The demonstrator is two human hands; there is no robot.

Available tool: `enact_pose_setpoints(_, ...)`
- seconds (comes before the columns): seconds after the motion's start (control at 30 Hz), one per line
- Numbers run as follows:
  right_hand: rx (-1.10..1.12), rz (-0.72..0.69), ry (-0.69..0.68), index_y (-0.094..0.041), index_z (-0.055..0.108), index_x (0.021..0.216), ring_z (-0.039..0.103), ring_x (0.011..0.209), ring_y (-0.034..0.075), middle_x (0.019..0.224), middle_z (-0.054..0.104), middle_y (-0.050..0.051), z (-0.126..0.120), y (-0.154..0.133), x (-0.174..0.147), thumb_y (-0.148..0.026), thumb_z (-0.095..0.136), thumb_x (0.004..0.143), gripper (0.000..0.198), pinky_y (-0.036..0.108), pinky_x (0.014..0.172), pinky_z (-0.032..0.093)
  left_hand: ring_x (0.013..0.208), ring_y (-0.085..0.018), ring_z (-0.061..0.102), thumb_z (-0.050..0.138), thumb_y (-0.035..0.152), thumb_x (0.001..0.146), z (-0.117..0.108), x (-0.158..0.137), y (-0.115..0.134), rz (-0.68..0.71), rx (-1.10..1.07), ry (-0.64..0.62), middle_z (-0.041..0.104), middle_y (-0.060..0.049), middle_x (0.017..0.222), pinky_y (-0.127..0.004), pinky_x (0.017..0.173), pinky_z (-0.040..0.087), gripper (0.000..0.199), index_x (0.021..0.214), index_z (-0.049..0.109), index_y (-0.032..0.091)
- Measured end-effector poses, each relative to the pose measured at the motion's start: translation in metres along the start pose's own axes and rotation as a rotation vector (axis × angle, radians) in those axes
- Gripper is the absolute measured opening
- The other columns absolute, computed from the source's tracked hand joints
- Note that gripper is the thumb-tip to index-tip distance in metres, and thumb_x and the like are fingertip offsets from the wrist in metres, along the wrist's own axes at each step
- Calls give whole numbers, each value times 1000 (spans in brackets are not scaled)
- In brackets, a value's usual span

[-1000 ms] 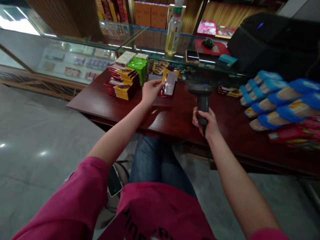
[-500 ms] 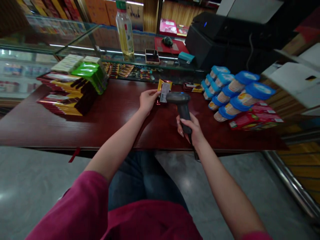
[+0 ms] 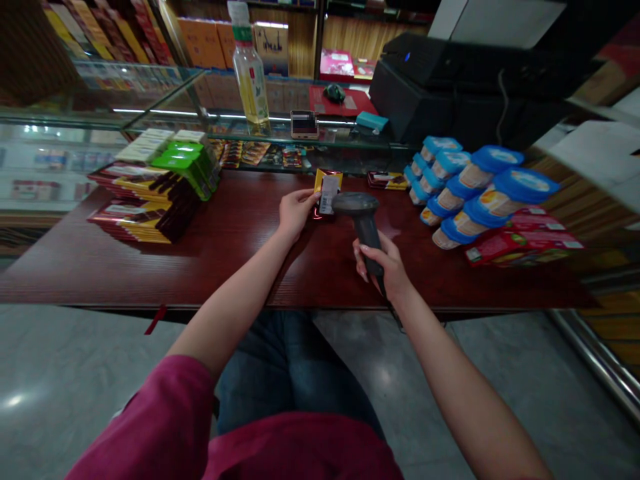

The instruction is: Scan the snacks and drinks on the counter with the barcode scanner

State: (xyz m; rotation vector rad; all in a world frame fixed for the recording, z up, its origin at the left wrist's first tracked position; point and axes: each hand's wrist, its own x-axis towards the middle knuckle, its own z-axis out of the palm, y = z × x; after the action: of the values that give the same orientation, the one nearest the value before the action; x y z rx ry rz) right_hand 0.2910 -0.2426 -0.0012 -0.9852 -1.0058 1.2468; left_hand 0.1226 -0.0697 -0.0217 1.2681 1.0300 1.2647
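My left hand [image 3: 297, 212] pinches the left edge of a small yellow and dark red snack packet [image 3: 329, 189], whose pale printed label faces up. Wrapped around the handle of a dark barcode scanner [image 3: 367, 230] is my right hand [image 3: 383, 263]. The scanner's head is just right of the packet and points toward the label; its cord hangs down past the counter edge. Left of my hands, stacked yellow and dark red packets [image 3: 135, 217] stand with green packs [image 3: 183, 160] beside and on them. A few similar packets [image 3: 387, 180] lie flat behind the scanner.
Blue-lidded tubs [image 3: 467, 207] are stacked at the right of the wooden counter [image 3: 235, 267], beside red boxes [image 3: 525, 240]. Along the back, a glass case carries a bottle [image 3: 251, 87], a phone [image 3: 305, 125], a mouse [image 3: 334, 93] and a black machine [image 3: 450, 100].
The whole view has shifted slightly, so the counter sits a little lower. Both hands keep their grips, with the packet and scanner in nearly the same relation.
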Motion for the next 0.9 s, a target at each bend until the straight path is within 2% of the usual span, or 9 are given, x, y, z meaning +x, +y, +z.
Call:
enact_pose_setpoints(0.13,49,-46,127,-25,62,90,49,44,7,80,63,-4,-9,0,4,-38,81,78,26,22,34,38,93,-21,81,76,21,93,1,-7,9,-115,-53,-61,85,-11,110,-31,83,64,29,120,80,13)
enact_pose_setpoints(0.23,36,-71,185,-25,60,90,48,44,7,80,63,-4,-32,-7,10,-39,82,78,28,23,35,40,97,-22,81,77,17,91,9,-5,14,-113,-38,-121,84,-11,115,-35,90,65,34,125,78,14)
enact_pose_setpoints(0.3,7,-82,203,-25,60,90,49,43,7,79,65,-4,-53,-13,13,-40,83,77,30,23,35,40,103,-24,81,78,16,90,20,0,18,-24,31,-133,84,-11,117,-37,95,64,33,123,80,15)
enact_pose_setpoints(0.4,-31,-76,240,-25,60,93,50,42,8,77,66,-4,-82,-19,12,-41,86,75,35,23,33,39,111,-28,80,76,16,91,45,11,28,214,299,-88,84,-7,116,-39,100,61,29,118,84,22)
enact_pose_setpoints(0.53,18,-129,353,-26,60,96,51,42,9,74,63,-6,-95,-18,6,-40,83,77,33,22,34,40,107,-31,79,69,27,100,89,26,41,485,731,-48,85,-6,113,-40,97,58,32,130,80,33)
enact_pose_setpoints(0.63,24,-183,426,-26,60,93,50,40,9,69,61,-6,-91,-16,5,-39,82,78,30,23,33,39,102,-31,80,62,30,105,125,39,42,611,979,-143,84,-10,116,-38,91,58,36,138,76,32)
enact_pose_setpoints(0.73,36,-196,451,-26,60,93,50,39,9,67,60,-7,-88,-16,7,-38,81,78,28,23,33,39,107,-31,80,54,19,107,156,51,34,696,1152,-272,81,-15,126,-38,90,60,40,141,74,25)
enact_pose_setpoints(0.83,72,-190,475,-25,60,94,49,38,9,65,60,-7,-87,-17,9,-36,79,77,28,22,32,38,123,-32,75,49,10,105,177,59,22,778,1227,-405,77,-18,134,-40,101,60,42,137,75,16)
enact_pose_setpoints(0.9,78,-183,484,-24,61,94,49,38,9,64,60,-7,-87,-18,9,-36,79,78,27,22,32,38,127,-32,73,47,8,105,185,61,12,791,1272,-445,76,-19,135,-41,106,59,42,136,74,13)
